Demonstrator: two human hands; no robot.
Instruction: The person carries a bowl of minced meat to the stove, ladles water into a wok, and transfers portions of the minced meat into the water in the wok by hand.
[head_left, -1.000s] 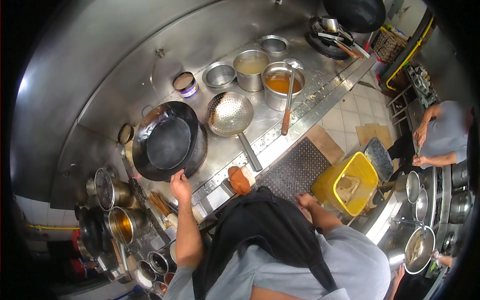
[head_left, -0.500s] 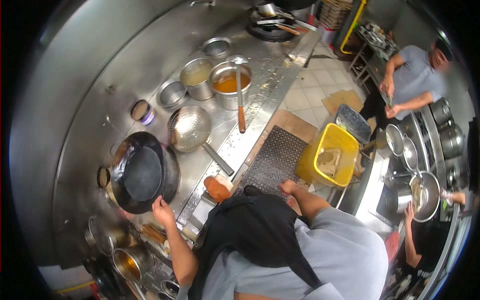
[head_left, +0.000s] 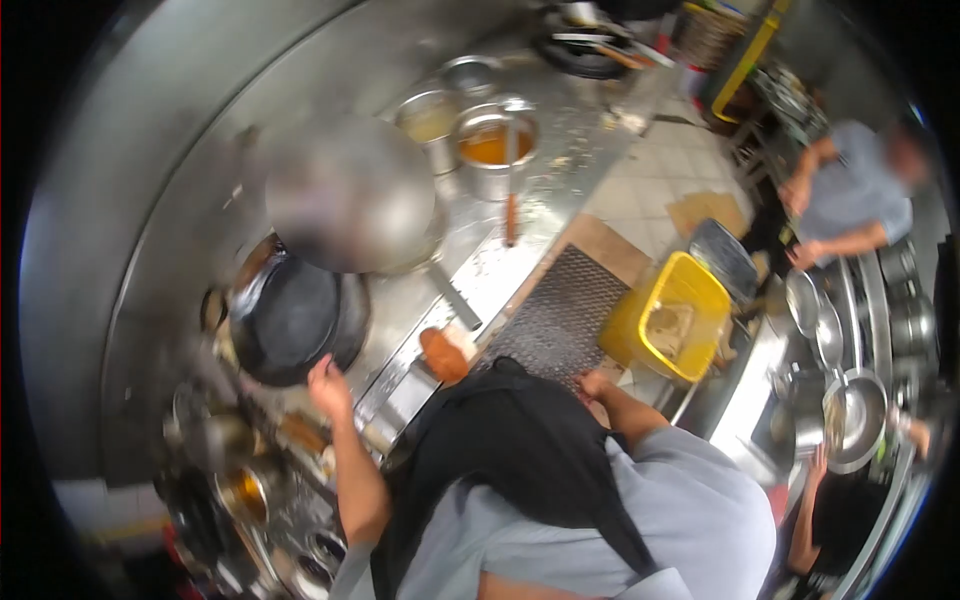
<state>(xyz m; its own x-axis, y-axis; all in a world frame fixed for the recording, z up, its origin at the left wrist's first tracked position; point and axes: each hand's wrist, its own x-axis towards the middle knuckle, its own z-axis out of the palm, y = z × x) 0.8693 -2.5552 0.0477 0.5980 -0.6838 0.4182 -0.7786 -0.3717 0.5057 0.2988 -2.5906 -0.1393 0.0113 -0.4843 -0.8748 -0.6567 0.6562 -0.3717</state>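
1. Black wok (head_left: 292,312): rests on the tabletop (head_left: 402,315).
2. Left hand (head_left: 331,388): at wok's 5 o'clock rim, fingers curled narrow; blur obscures grip.
3. Round metal utensil (head_left: 360,195): blurred, at wok's 1 o'clock.
4. Orange-brown cloth (head_left: 444,355): left hand's 3 o'clock.
5. Right hand (head_left: 594,385): yellow bin's (head_left: 622,337) 8 o'clock; state cannot be determined.

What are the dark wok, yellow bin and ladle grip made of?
Dark wok: probably iron or steel, its blackened surface catching metallic glints. Yellow bin: likely plastic, evenly coloured, smooth-looking. Ladle grip: perhaps wood, being orange-brown; blur hides any grain.
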